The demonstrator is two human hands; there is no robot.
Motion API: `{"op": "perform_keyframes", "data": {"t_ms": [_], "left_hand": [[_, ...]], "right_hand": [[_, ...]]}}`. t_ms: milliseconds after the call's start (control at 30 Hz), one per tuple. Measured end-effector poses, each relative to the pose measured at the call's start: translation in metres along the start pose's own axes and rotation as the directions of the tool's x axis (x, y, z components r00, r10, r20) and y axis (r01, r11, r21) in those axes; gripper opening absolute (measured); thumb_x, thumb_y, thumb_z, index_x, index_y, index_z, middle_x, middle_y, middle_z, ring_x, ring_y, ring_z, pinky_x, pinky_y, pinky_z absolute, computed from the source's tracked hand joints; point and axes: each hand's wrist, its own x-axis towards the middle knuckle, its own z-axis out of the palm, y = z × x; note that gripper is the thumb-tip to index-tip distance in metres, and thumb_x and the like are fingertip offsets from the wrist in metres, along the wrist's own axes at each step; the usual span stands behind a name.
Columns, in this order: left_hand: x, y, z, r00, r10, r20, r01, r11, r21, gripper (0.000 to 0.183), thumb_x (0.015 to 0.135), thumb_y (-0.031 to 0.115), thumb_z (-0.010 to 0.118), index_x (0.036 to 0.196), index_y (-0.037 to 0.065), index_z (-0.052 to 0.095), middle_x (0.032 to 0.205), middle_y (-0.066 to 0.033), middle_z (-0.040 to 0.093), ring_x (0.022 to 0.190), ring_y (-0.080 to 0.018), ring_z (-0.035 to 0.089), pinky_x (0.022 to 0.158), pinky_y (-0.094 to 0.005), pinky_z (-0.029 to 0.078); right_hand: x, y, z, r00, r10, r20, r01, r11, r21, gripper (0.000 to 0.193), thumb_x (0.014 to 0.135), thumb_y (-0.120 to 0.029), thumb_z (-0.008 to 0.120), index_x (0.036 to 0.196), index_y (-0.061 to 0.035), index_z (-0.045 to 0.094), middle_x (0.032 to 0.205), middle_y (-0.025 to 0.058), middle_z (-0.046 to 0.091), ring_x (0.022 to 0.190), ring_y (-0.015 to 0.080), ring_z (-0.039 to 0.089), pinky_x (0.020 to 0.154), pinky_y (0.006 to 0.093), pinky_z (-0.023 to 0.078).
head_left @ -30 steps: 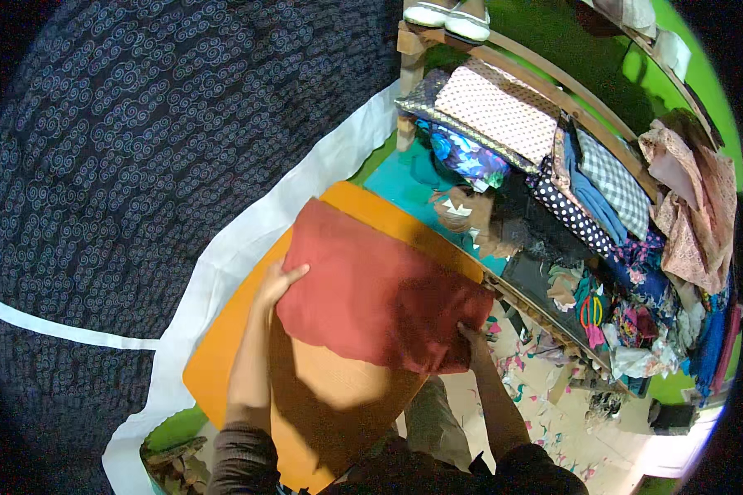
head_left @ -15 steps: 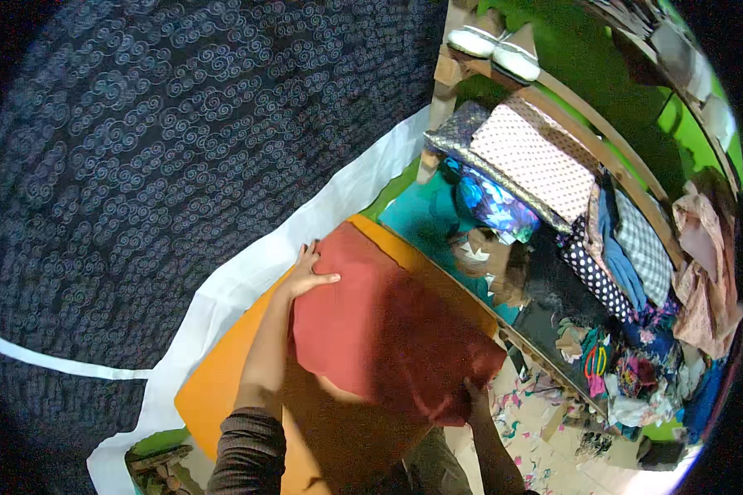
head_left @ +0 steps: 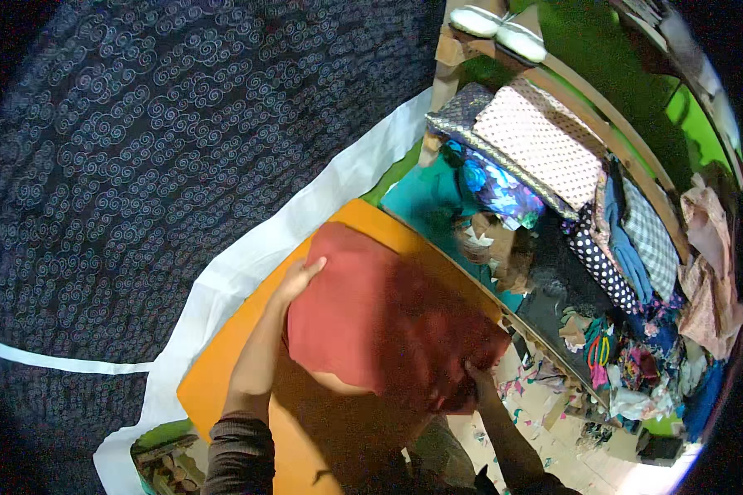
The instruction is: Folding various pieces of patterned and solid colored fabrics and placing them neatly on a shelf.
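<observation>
A red cloth lies over an orange tabletop, its right part in shadow. At its left edge my left hand is closed on the fabric, the thumb on top and the fingers mostly hidden. My right hand grips the cloth's near right corner, where the fabric bunches and hangs past the table's edge. Between my hands the near edge runs uneven.
Black swirl-patterned fabric with a white border hangs along the left. To the right, a dark bench holds folded cloths, scraps and orange-handled scissors. White shoes sit at the back. Scraps litter the floor.
The red cloth has shifted slightly toward me, baring more of the tabletop's far end. My left hand has gone from spread fingers on the cloth to gripping its edge. My right hand still holds the corner.
</observation>
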Motion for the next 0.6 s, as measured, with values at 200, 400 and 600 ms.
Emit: {"op": "perform_keyframes", "data": {"t_ms": [200,400,600], "left_hand": [[-0.092,0.035,0.062,0.959,-0.279,-0.052,0.207,0.811,-0.547,0.062,0.082,0.040,0.058,0.126,-0.001,0.040,0.123,-0.0153,0.048,0.112,-0.0280,0.048,0.094,-0.0423,0.040],[-0.113,0.028,0.065,0.997,-0.007,-0.071,-0.041,0.765,-0.643,0.061,0.082,0.036,0.059,0.127,0.001,0.039,0.125,-0.0137,0.046,0.114,-0.0268,0.046,0.095,-0.0423,0.039],[-0.079,0.192,0.109,0.968,0.242,0.062,-0.159,0.790,-0.592,0.057,0.082,0.033,0.060,0.126,0.002,0.040,0.116,-0.0118,0.052,0.104,-0.0237,0.053,0.087,-0.0376,0.045]], "right_hand": [[-0.025,-0.050,0.027,0.997,0.025,-0.073,-0.021,0.998,0.056,0.055,0.080,-0.022,0.064,0.125,-0.0035,0.039,0.123,0.0115,0.046,0.111,0.0272,0.046,0.095,0.0413,0.039],[-0.084,-0.093,0.039,0.927,-0.369,0.064,0.358,0.924,0.134,0.051,0.079,-0.012,0.063,0.124,-0.0004,0.040,0.120,0.0130,0.049,0.109,0.0272,0.048,0.096,0.0414,0.038],[-0.131,-0.205,0.013,0.725,-0.676,-0.132,0.679,0.734,-0.031,0.050,0.078,-0.019,0.064,0.121,-0.0050,0.044,0.119,0.0114,0.051,0.108,0.0270,0.050,0.091,0.0443,0.041]]}}
